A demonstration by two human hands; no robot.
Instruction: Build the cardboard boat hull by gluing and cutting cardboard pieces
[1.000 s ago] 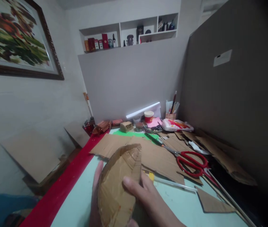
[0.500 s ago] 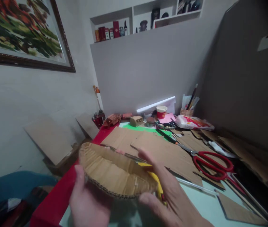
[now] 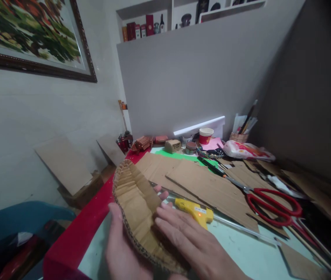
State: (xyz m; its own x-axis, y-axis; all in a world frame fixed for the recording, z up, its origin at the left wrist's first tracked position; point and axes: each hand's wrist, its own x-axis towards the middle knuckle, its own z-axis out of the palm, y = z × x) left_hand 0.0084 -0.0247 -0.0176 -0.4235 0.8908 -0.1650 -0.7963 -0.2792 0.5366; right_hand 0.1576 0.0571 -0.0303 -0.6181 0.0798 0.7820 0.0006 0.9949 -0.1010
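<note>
A boat-shaped cardboard tray (image 3: 138,210) with curved, creased walls and a raw corrugated rim is tilted in front of me, one end pointing up and away. My left hand (image 3: 124,249) cradles it from below, thumb along the near rim and fingertips showing past the far wall. Across the far wall, toward the near end, lie the fingers of my right hand (image 3: 189,241), close together and pressed on the cardboard. The right thumb is mostly hidden. Just beyond the right fingers, a yellow hot glue gun (image 3: 194,209) rests on the table with an orange light showing and a clear glue stick (image 3: 241,228) behind it.
Flat cardboard sheets (image 3: 209,184) cover the table's middle. Large red-handled scissors (image 3: 273,204) lie at the right near cardboard scraps (image 3: 302,258). At the back stand a paper cup (image 3: 205,136), a small cardboard box (image 3: 173,146) and a tissue pack (image 3: 249,150). A blue tub (image 3: 34,214) is at the left.
The cardboard tray has turned so its far end points up and away. My right hand has shifted from its right end onto the far wall, uncovering the glue gun.
</note>
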